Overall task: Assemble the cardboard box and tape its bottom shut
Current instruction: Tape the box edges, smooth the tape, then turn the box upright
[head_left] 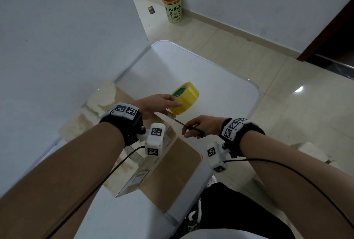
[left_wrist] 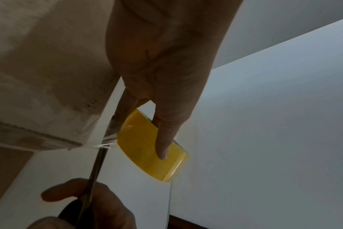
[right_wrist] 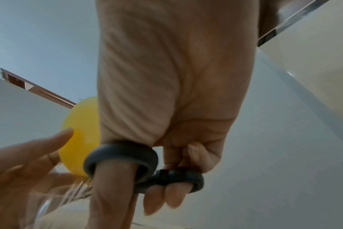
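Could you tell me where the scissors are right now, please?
In the head view, the scissors are right of centre in the right hand, blades at the tape between the cardboard box and the yellow tape roll.

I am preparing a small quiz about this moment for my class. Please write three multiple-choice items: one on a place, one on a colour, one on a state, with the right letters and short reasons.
1. Where do the scissors meet the tape strip?
A. Between the tape roll and the cardboard box
B. Inside the bin on the floor
C. Under the table

2. What colour is the tape roll?
A. Blue
B. Yellow
C. Red

3. What is the right hand doing?
A. Lying flat on the table
B. Holding the scissors by their handles
C. Hanging idle

Answers: 1 A, the blades cross the stretched strip beside the box corner; 2 B, it shows yellow in all views; 3 B, the thumb and fingers pass through the black loops.
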A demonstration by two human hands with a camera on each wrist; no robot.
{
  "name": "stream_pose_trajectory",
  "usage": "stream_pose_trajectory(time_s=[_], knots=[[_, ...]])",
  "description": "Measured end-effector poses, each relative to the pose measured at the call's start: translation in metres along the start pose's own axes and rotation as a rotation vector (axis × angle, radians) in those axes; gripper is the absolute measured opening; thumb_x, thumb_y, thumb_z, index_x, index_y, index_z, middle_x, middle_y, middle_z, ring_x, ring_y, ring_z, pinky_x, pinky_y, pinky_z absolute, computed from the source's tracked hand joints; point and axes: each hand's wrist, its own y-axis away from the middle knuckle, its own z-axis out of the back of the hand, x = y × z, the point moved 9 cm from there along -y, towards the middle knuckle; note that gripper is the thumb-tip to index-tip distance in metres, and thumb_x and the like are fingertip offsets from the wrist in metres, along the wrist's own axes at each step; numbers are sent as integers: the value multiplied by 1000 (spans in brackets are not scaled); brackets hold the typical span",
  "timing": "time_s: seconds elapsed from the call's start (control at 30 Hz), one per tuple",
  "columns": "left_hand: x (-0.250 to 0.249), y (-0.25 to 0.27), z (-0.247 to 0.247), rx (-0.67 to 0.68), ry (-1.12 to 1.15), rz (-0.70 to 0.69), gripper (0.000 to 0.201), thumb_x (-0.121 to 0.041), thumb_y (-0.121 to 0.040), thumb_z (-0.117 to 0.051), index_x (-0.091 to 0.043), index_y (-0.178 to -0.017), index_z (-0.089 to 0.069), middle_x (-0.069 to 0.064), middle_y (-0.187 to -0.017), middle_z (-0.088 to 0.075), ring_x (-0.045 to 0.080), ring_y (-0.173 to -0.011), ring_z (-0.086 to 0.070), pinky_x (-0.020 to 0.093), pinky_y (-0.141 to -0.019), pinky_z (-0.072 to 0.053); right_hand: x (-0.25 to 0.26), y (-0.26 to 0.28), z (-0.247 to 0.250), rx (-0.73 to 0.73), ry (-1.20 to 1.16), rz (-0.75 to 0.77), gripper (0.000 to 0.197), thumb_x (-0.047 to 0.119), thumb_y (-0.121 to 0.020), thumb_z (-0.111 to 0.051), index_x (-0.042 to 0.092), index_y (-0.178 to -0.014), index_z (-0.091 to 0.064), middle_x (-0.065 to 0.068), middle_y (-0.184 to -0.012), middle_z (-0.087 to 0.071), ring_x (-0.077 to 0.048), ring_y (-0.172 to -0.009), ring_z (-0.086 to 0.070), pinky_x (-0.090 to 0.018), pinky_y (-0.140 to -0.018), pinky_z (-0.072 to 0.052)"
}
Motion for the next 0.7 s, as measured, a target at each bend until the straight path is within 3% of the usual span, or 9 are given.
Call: stream_pose_trajectory(time_s=[0.17,0.3,0.43,0.53,0.63,0.7], knots=[[0,0,0,6,15,-7,33,-26,-91,-65,-5,-116,-57,9,-102,-67,27,-90,-67,20,-51,-53,-9,4,-1,42,16,-43,19,36,-83,-72,25,-98,-69,5,-74,-58,-9,-67,-52,-19,-63,-44],[0,0,0,8,23,-13,27,-26,-91,-65,-8,-110,-58,6,-100,-67,26,-91,-67,19,-52,-53,-30,10,-3,89,39,-110,14,39,-84,-70,38,-97,-66,2,-84,-56,-9,-77,-50,-22,-68,-41],[0,-1,0,15,-2,-17,27,-30,-91,-65,-11,-109,-59,7,-104,-67,25,-91,-68,19,-57,-54,-34,10,-2,76,37,-87,17,33,-85,-70,41,-99,-63,6,-82,-53,-8,-72,-46,-22,-68,-40],[0,-1,1,7,-6,-24,25,-30,-91,-65,-12,-107,-59,6,-104,-68,25,-92,-69,19,-57,-54,-38,9,-3,90,18,-80,20,28,-85,-71,42,-97,-64,4,-85,-53,-18,-80,-43,-24,-69,-39],[0,-1,1,7,-4,-30,24,-29,-91,-65,-12,-106,-59,7,-105,-68,26,-92,-69,19,-59,-54,-33,10,-4,93,-11,-76,21,29,-85,-70,44,-99,-64,7,-86,-55,-17,-85,-43,-26,-74,-39],[0,-1,1,3,1,-27,24,-28,-90,-65,-11,-106,-60,7,-104,-68,26,-91,-69,19,-58,-54,-21,7,-7,84,-54,-53,21,30,-86,-70,44,-101,-64,3,-93,-54,-18,-88,-41,-26,-75,-38]])
